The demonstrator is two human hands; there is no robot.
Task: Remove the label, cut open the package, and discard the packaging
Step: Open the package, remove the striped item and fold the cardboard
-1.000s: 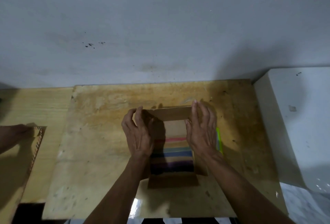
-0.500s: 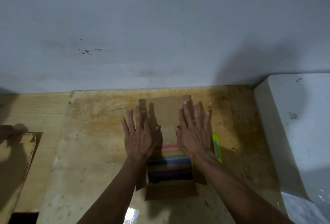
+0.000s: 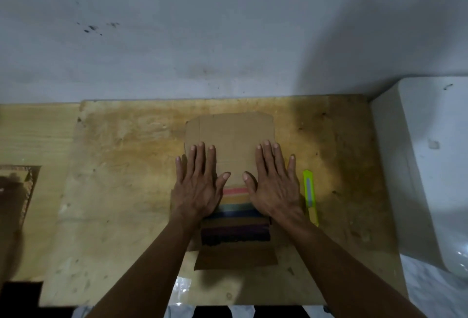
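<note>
A brown cardboard package (image 3: 231, 138) lies unfolded flat on the wooden board (image 3: 121, 165). Its far flap is laid out toward the wall and its near flap (image 3: 235, 255) points toward me. Inside it shows a stack of sheets with colored stripes (image 3: 235, 216), pink at the far end and dark purple at the near end. My left hand (image 3: 197, 186) and my right hand (image 3: 274, 183) lie palm down with spread fingers, one on each side of the package. They press on the cardboard and hold nothing. A yellow-green utility knife (image 3: 311, 197) lies just right of my right hand.
A white fixture (image 3: 430, 165) stands against the board's right edge. The grey wall (image 3: 228, 26) rises right behind the board. At the far left lies another piece of cardboard (image 3: 22, 191) with a dark blurred shape over it. Clear tape or plastic (image 3: 182, 290) glints at the board's near edge.
The far flap, standing up a second ago, now lies flat toward the wall. Both hands went from gripping the flaps to lying flat, fingers spread. The view shifted slightly.
</note>
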